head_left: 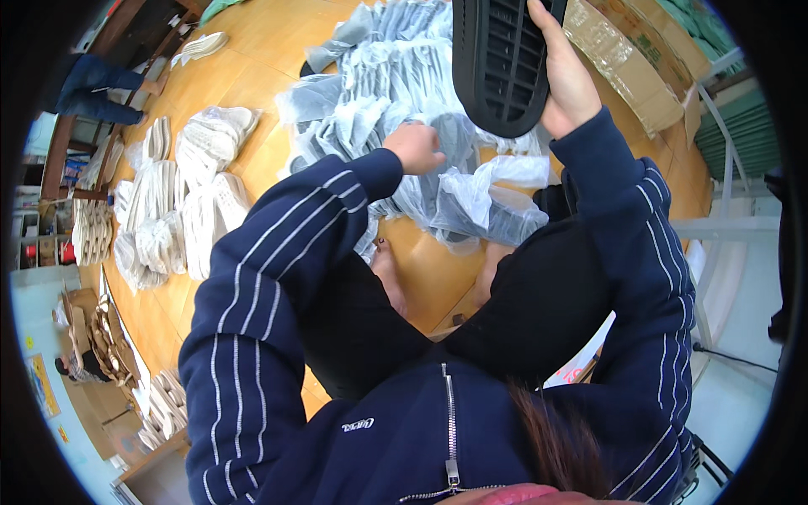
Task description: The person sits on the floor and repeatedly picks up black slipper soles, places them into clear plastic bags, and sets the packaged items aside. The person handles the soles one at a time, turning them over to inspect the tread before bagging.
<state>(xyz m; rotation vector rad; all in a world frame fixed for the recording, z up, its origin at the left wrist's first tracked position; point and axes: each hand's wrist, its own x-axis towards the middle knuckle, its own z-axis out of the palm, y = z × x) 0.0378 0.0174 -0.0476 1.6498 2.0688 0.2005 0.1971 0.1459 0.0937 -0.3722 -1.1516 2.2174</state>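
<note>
My right hand (573, 91) holds up a black slipper sole (502, 71), its ribbed, gridded face showing and its far end cut off by the top edge. The thumb lies along its right side. My left hand (415, 148) is closed, with curled fingers, over the rows of dark slippers in clear plastic bags (396, 76) on the floor. Whatever those fingers grip is hidden. Just to the right of that hand, a loose plastic bag with a dark slipper in it (492, 210) lies close to my feet.
White slippers in plastic (215, 143) are heaped on the wooden floor (252, 80) to the left. Cardboard boxes (627, 67) stand at the far right, beside a pale metal frame (724, 126). A person in jeans (97, 88) is at the upper left. Shelves line the left side.
</note>
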